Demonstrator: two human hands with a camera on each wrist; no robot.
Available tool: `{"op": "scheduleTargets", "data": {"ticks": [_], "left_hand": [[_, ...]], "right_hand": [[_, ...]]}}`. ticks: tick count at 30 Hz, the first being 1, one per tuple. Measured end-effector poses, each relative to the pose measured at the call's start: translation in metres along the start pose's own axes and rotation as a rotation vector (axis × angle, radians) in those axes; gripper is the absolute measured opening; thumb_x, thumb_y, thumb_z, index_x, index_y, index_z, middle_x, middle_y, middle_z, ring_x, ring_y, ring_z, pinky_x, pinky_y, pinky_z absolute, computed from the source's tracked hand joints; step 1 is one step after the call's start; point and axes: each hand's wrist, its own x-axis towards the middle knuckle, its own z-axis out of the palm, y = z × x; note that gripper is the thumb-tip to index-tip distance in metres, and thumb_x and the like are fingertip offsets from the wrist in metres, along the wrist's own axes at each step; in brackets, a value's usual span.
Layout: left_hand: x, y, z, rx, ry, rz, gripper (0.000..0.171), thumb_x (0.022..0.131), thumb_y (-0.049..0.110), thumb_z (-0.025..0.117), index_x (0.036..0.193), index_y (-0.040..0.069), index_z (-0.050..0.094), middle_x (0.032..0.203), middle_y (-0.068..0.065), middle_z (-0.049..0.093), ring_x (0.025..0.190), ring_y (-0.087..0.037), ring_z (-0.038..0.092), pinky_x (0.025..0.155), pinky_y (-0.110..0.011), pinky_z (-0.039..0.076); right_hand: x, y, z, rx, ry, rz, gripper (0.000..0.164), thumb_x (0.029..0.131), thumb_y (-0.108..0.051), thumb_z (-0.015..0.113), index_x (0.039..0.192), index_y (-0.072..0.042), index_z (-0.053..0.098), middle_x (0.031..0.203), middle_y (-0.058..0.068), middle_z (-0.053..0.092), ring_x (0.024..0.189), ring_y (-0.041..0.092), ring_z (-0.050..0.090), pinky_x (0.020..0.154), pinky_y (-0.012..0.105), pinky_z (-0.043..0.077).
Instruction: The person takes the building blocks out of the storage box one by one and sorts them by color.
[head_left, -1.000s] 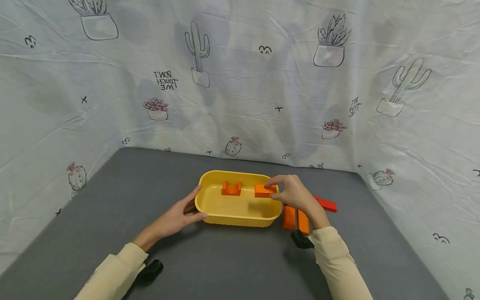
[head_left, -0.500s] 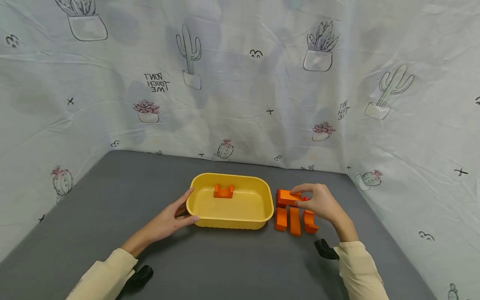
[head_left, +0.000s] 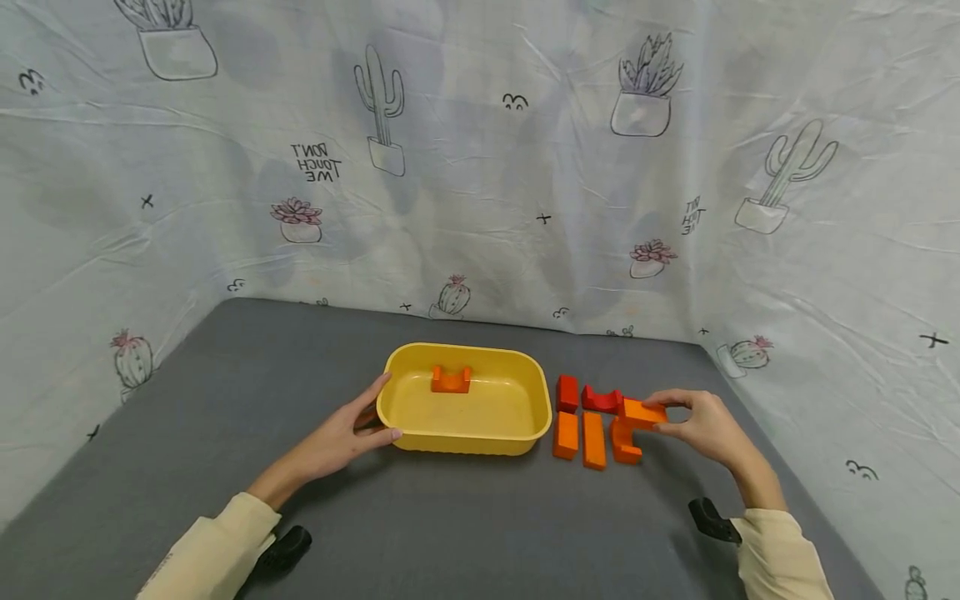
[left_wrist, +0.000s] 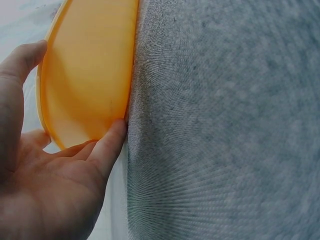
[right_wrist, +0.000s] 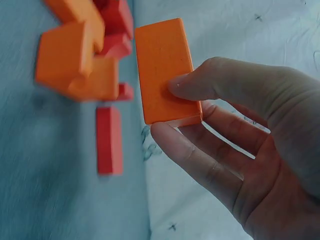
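Note:
A yellow plastic bin (head_left: 465, 444) stands mid-table, and my left hand (head_left: 337, 437) holds its left end, thumb at the near corner and fingers spread along the end wall. Inside the bin, by its back wall, sits an orange arched block (head_left: 451, 381). To the right, my right hand (head_left: 705, 425) pinches a rectangular orange block (right_wrist: 165, 70) between thumb and fingers. In the right wrist view that block is raised off the table. From the head it partly covers a group of blocks, including a notched orange block (head_left: 624, 442) just below it.
Right of the bin lie two plain orange blocks (head_left: 593, 442), a small red block (head_left: 567, 393) and a red arched block (head_left: 602, 401). Another red block (right_wrist: 108, 140) lies on the table in the right wrist view. Printed fabric (head_left: 480, 167) surrounds the grey table (head_left: 480, 517).
My right hand has carried the orange block out of the bin and rightward, past the other blocks. The left hand has kept its place on the bin while the head view shifted slightly.

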Motion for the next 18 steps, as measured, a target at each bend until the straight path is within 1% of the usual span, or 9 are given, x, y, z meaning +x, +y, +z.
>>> {"op": "scheduleTargets", "data": {"ticks": [3, 9, 14, 18], "left_hand": [[0.001, 0.0, 0.0, -0.001, 0.001, 0.0, 0.094, 0.092, 0.034, 0.07, 0.159, 0.019, 0.006, 0.163, -0.016, 0.009, 0.14, -0.037, 0.035, 0.098, -0.029, 0.049], [0.002, -0.001, 0.0, 0.022, 0.006, -0.014, 0.095, 0.091, 0.036, 0.07, 0.159, 0.02, 0.006, 0.163, -0.016, 0.01, 0.139, -0.036, 0.037, 0.098, -0.031, 0.05], [0.001, 0.001, 0.0, 0.021, 0.01, -0.025, 0.095, 0.091, 0.036, 0.07, 0.159, 0.021, 0.005, 0.163, -0.016, 0.01, 0.139, -0.036, 0.037, 0.099, -0.032, 0.049], [0.0, 0.002, 0.0, 0.017, 0.011, -0.033, 0.095, 0.091, 0.036, 0.07, 0.159, 0.022, 0.006, 0.163, -0.014, 0.009, 0.14, -0.035, 0.036, 0.099, -0.032, 0.049]], "right_hand": [[-0.007, 0.011, -0.001, 0.002, -0.012, 0.015, 0.027, 0.08, -0.002, 0.078, 0.106, -0.007, 0.075, 0.11, 0.015, 0.07, 0.105, 0.037, 0.06, 0.089, 0.057, 0.048], [-0.017, 0.028, -0.001, 0.003, -0.028, 0.055, 0.026, 0.079, -0.001, 0.078, 0.104, -0.006, 0.075, 0.107, 0.014, 0.07, 0.104, 0.038, 0.061, 0.09, 0.059, 0.046], [-0.019, 0.036, 0.001, -0.002, -0.07, 0.071, 0.026, 0.076, 0.0, 0.078, 0.101, -0.008, 0.076, 0.106, 0.012, 0.071, 0.103, 0.037, 0.061, 0.089, 0.06, 0.047], [-0.019, 0.04, 0.003, 0.002, -0.106, 0.085, 0.026, 0.076, -0.001, 0.078, 0.101, -0.008, 0.076, 0.107, 0.013, 0.07, 0.105, 0.039, 0.061, 0.089, 0.061, 0.046]]}}
